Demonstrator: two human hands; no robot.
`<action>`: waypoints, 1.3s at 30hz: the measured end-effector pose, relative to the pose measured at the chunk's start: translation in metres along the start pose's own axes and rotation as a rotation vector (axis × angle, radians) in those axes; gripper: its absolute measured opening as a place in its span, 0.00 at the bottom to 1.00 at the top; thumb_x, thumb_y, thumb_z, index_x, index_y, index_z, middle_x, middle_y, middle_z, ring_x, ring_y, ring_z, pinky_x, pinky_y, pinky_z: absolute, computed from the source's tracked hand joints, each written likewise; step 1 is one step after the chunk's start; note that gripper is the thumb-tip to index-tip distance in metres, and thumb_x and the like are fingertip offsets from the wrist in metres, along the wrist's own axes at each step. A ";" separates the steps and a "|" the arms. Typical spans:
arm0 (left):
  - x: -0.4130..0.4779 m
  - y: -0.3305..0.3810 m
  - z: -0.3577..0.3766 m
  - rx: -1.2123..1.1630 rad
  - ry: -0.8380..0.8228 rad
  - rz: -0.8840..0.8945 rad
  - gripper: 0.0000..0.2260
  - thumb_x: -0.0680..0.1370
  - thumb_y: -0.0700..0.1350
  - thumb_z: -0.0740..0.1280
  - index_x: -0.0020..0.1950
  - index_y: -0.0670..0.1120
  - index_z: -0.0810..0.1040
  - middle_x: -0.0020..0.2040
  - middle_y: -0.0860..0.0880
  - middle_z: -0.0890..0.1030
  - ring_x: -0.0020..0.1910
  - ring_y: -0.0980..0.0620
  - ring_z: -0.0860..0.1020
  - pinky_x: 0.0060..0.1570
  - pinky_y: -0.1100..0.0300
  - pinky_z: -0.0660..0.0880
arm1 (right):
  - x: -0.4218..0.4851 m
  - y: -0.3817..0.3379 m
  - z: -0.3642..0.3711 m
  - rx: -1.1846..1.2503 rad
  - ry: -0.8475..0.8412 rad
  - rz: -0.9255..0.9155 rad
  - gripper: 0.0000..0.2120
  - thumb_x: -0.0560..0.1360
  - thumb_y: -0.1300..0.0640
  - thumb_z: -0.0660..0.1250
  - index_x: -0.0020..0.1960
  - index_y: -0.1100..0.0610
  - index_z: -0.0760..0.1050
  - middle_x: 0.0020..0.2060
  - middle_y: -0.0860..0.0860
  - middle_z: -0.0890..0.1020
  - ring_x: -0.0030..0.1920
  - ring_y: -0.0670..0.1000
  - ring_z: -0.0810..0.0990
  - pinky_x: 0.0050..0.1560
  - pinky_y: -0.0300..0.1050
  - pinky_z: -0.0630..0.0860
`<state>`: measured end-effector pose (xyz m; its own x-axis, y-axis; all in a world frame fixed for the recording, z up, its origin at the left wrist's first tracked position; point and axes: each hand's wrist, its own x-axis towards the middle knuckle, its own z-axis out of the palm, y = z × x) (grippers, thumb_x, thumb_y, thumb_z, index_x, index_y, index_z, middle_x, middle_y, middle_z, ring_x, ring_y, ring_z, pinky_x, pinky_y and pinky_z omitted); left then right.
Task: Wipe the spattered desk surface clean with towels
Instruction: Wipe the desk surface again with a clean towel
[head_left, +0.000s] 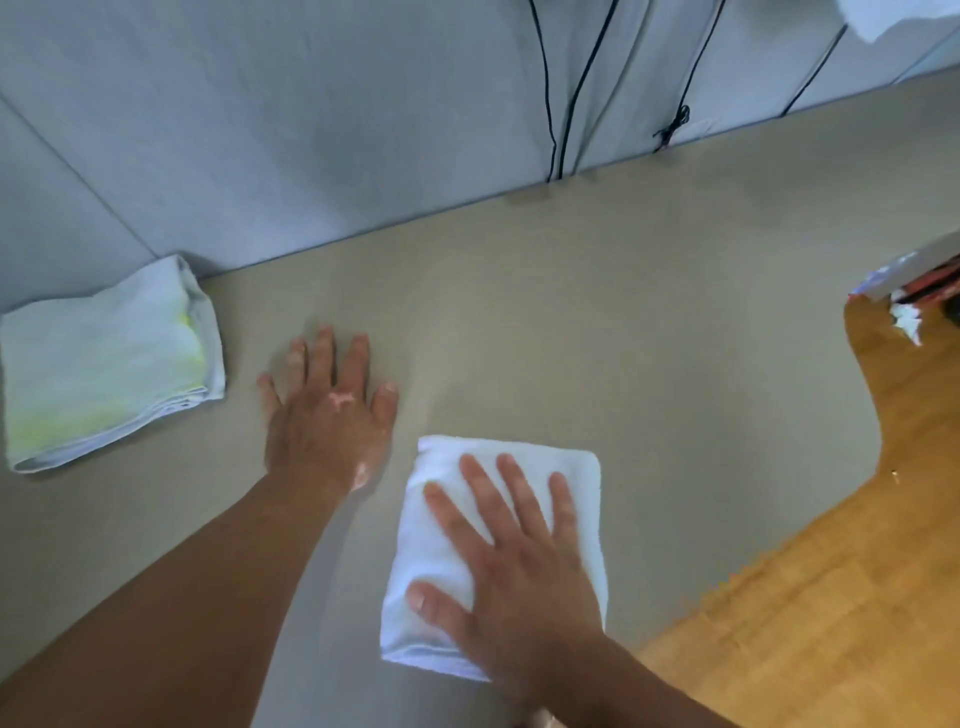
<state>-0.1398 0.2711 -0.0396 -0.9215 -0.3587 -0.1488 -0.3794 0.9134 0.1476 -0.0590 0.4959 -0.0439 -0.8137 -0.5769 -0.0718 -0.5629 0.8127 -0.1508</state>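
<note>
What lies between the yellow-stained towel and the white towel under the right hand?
The left hand, fingers spread flat on the desk, as the head view shows.

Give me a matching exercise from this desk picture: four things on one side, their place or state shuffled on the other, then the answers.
1 white towel
2 stained towel
3 left hand
4 right hand

a flat on the bare desk
b lying far left, untouched
c pressing the white towel
d folded, under a hand

Pairs: 1-d, 2-b, 3-a, 4-c
</note>
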 end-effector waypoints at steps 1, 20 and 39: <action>0.008 0.000 -0.001 0.004 0.006 -0.013 0.27 0.83 0.61 0.51 0.81 0.54 0.56 0.82 0.46 0.54 0.81 0.41 0.52 0.77 0.34 0.52 | 0.014 0.016 -0.005 -0.003 -0.030 -0.058 0.38 0.76 0.25 0.55 0.81 0.40 0.59 0.82 0.47 0.59 0.82 0.56 0.55 0.76 0.69 0.50; 0.055 -0.008 0.000 0.037 0.029 -0.260 0.32 0.81 0.66 0.43 0.84 0.57 0.47 0.85 0.50 0.47 0.83 0.46 0.45 0.79 0.36 0.48 | 0.211 0.156 -0.049 0.068 -0.003 0.551 0.37 0.78 0.25 0.42 0.83 0.40 0.45 0.84 0.48 0.47 0.83 0.56 0.45 0.79 0.68 0.42; 0.057 -0.006 -0.005 0.062 -0.043 -0.286 0.32 0.80 0.66 0.39 0.83 0.59 0.41 0.85 0.52 0.41 0.83 0.48 0.41 0.80 0.39 0.44 | 0.254 0.143 -0.049 0.013 -0.109 0.164 0.40 0.74 0.21 0.42 0.82 0.35 0.47 0.83 0.41 0.49 0.83 0.51 0.46 0.80 0.63 0.42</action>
<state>-0.1903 0.2439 -0.0446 -0.7729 -0.5962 -0.2170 -0.6163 0.7868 0.0335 -0.3537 0.4693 -0.0351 -0.8732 -0.4433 -0.2022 -0.4220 0.8956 -0.1408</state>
